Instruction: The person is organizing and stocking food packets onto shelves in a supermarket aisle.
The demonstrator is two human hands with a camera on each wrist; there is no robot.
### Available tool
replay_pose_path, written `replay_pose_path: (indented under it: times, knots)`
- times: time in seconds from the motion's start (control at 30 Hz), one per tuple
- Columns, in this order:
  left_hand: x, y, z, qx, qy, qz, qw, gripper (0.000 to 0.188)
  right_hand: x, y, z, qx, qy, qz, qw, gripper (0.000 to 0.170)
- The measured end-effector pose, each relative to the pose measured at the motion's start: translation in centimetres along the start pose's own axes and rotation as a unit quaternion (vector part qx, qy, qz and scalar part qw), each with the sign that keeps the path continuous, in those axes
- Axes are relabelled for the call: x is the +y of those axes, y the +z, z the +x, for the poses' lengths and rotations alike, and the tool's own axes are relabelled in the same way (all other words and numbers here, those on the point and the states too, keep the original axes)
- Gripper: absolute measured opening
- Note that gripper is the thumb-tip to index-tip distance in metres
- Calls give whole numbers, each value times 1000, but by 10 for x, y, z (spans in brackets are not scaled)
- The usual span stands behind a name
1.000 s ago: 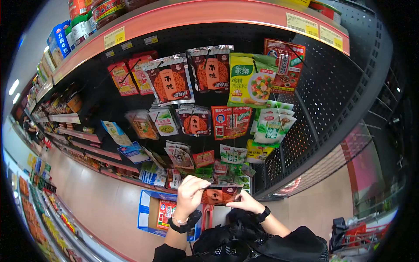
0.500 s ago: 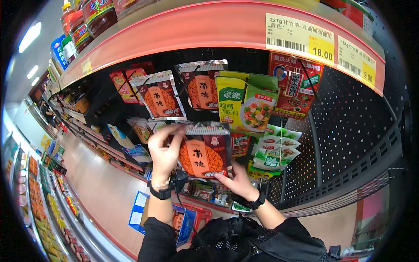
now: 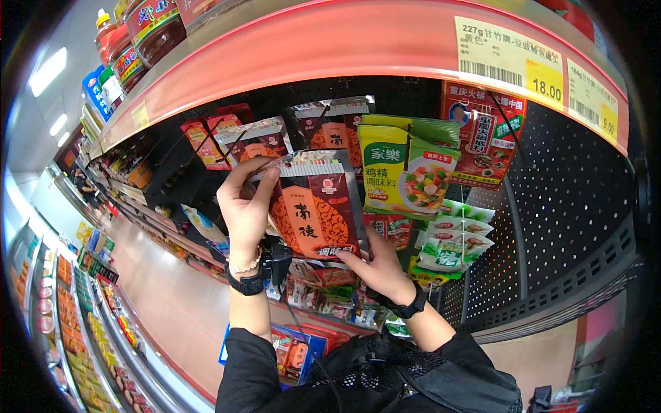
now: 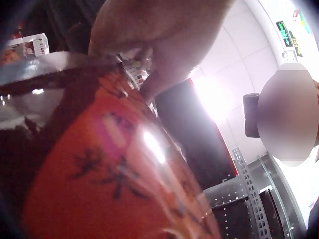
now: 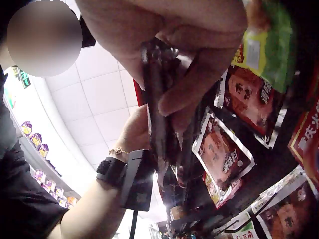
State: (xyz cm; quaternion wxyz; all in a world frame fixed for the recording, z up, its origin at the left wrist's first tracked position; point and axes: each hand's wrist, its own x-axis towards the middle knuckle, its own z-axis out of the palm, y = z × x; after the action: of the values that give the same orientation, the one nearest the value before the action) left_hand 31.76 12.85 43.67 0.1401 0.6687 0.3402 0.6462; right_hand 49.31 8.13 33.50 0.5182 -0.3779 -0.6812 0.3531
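Note:
A dark red seasoning packet (image 3: 313, 213) with an orange label and silvery top edge is held upright before the shelf. My left hand (image 3: 244, 203) pinches its upper left corner, thumb in front. At its lower right corner, my right hand (image 3: 385, 268) grips it with the thumb across the front. The left wrist view shows the packet's shiny front (image 4: 114, 174) bulging close to the camera. From the right wrist, the packet (image 5: 162, 109) appears edge-on, with the right fingers (image 5: 187, 94) curled at its edge. Matching packets (image 3: 330, 131) hang just behind it.
A yellow-green packet (image 3: 406, 168) hangs to the right, with a red packet (image 3: 485, 134) beyond it. The red shelf edge (image 3: 330, 55) runs overhead. Below stands a blue box (image 3: 313, 341) containing packets. A perforated black panel (image 3: 564, 199) borders the right side.
Both hands have raised the packet from low over the box to the height of the hanging packets, where it now tilts slightly. The head view has moved closer to the shelf.

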Motion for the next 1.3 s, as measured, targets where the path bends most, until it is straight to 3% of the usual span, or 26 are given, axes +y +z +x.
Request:
replay_pose_path:
  times: [0.17,0.37,0.47,0.57,0.63,0.67,0.77,0.83,0.9,0.97,1.03,1.07,1.1,1.17,1.23,1.3]
  knots:
    - [-2,4,10,-21,-4,5,1000,15,0,0,2,3,34,45,998,42]
    - [-29,14,19,-68,-17,-92,993,15,18,2,5,73,-23,62,995,46]
    - [-33,21,27,-64,-17,-88,994,13,25,-1,5,50,28,62,996,48]
    - [-41,32,40,-63,-11,-99,993,13,37,-3,3,97,-34,17,995,55]
    - [-51,40,49,-75,-20,-114,990,12,33,-6,-4,65,49,76,994,57]
    - [-51,45,54,-69,24,-65,995,12,36,-7,-8,66,49,74,994,57]
    - [-62,56,66,-52,92,-55,993,13,45,-12,-17,82,21,73,994,48]
    - [-61,60,68,-64,43,-10,997,13,46,-19,-22,43,-14,6,999,31]
    - [-65,68,72,-3,170,135,976,14,40,-21,-25,53,-14,6,998,24]
    - [-67,71,70,6,168,164,972,14,40,-22,-28,63,-14,7,998,18]
    - [-67,70,65,69,218,199,953,13,43,-24,-31,62,-9,8,998,16]
    - [-59,65,60,42,179,226,956,14,44,-24,-33,62,-6,8,998,16]
    - [-55,61,58,41,177,226,957,14,45,-25,-35,60,-5,4,998,15]
    - [-51,50,53,63,251,230,938,18,46,-25,-38,53,0,2,999,14]
    - [-46,39,45,49,233,217,947,20,44,-24,-39,34,37,12,999,14]
    - [-38,28,33,23,191,118,974,21,50,-19,-40,12,44,23,999,13]
